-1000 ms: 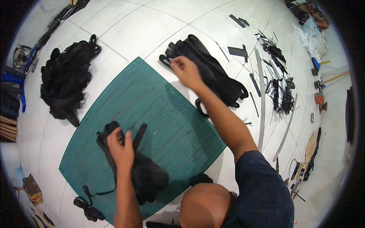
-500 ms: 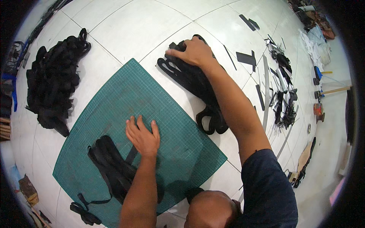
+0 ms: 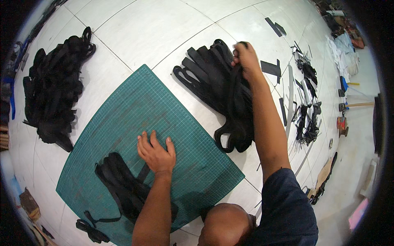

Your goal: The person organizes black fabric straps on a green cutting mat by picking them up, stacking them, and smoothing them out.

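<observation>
My left hand (image 3: 157, 155) lies with its fingers spread on a green cutting mat (image 3: 193, 131). A bundle of black straps (image 3: 123, 184) rests on the mat beside it, partly under my left forearm. At the far right, my right hand (image 3: 247, 59) is closed around one looped end of a black strap (image 3: 234, 82). That strap belongs to a larger bundle of black straps (image 3: 205, 74) lying folded on the tiles past the mat's right edge.
A big heap of black straps (image 3: 53, 90) lies on the white tiled floor (image 3: 123, 24) to the left. On the right are black and silvery scraps (image 3: 305, 102), dark flat pieces (image 3: 271, 69) and a blue-headed tool (image 3: 343, 84). A small black coil (image 3: 92, 230) sits at the mat's lower left.
My right hand has moved right, from resting on the bundle to gripping one strap loop at its right side. The bundle's loops now fan out more. My left hand stays on the mat.
</observation>
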The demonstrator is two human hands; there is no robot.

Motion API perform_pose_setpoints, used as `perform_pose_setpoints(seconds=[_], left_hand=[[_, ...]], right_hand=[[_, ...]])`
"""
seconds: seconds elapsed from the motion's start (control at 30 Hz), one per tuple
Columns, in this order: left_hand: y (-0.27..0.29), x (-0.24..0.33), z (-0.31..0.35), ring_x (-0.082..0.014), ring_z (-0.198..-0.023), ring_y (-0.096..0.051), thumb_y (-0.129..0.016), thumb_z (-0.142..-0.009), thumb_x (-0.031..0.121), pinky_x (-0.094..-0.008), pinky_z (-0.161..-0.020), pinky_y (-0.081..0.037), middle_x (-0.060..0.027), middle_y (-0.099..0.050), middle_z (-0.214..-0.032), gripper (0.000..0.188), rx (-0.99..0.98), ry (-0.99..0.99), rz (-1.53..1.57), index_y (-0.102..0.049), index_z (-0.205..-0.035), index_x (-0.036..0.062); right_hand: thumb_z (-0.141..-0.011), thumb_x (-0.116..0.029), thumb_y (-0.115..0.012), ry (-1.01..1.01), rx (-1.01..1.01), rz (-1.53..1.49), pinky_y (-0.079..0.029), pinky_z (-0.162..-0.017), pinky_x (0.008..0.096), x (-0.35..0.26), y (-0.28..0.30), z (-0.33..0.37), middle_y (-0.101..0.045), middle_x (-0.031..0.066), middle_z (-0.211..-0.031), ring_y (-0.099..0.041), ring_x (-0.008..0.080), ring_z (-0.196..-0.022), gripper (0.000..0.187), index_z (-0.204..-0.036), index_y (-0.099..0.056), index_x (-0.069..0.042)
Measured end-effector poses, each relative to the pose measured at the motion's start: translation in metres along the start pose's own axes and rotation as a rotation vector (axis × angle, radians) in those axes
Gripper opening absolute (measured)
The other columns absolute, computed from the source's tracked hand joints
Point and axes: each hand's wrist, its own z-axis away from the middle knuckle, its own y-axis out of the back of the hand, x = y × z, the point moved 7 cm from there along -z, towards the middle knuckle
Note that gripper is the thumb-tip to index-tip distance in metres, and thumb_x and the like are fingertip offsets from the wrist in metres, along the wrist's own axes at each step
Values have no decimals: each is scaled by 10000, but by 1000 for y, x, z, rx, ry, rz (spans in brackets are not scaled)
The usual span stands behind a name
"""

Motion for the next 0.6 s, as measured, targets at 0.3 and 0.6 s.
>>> perform_pose_setpoints(seconds=[0.3, 0.6], left_hand=[[0, 2, -3, -437, -1343, -353, -599, -898, 351, -562, -1113, -258, -251, -455, -1374, 527, 1, -9, -4, -525, -1272, -13], [2, -2, 0, -431, -1341, -361, -585, -907, 359, -554, -1112, -271, -243, -464, -1369, 523, -15, 8, -39, -524, -1269, -13]], right_hand=[[-783, -384, -760, 328, -35, 1174, -521, -844, 412, -7, -62, -3, -700, 185, -1047, -672, 332, -994, 471, -1086, -656, -38], [-813, -235, -747, 129, 96, 56, -530, -660, 330, 4, 20, 6, -676, 101, -903, -613, 156, -762, 298, -977, -600, -35]])
